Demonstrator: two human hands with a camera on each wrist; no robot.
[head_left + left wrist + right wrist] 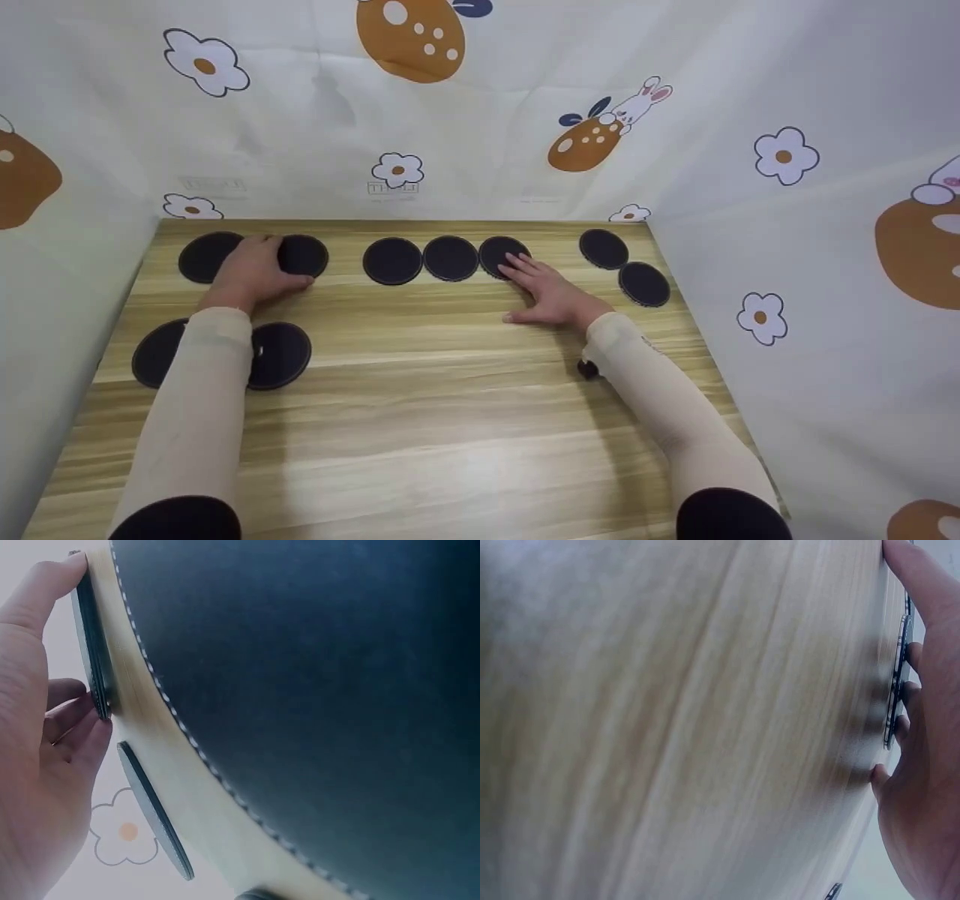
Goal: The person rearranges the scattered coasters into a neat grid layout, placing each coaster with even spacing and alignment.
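I have the left hand (251, 274) spanning a round black coaster (306, 256) at its rim, thumb on one edge, fingers opposite. The right hand (553, 298) is spread, fingers resting on the nearest coaster (495, 255) of the row to its left, gripping nothing. I judge both light and stiff, best taken across the stitched rim. Round and flat on the counter (420, 375), they show no pointing direction or long axis.

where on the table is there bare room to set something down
The largest bare patch of table lies between the two sleeves, in front of the middle row of three discs. A narrow gap separates that row from the rightmost pair. Crowded: left, four discs about the left hand and sleeve.
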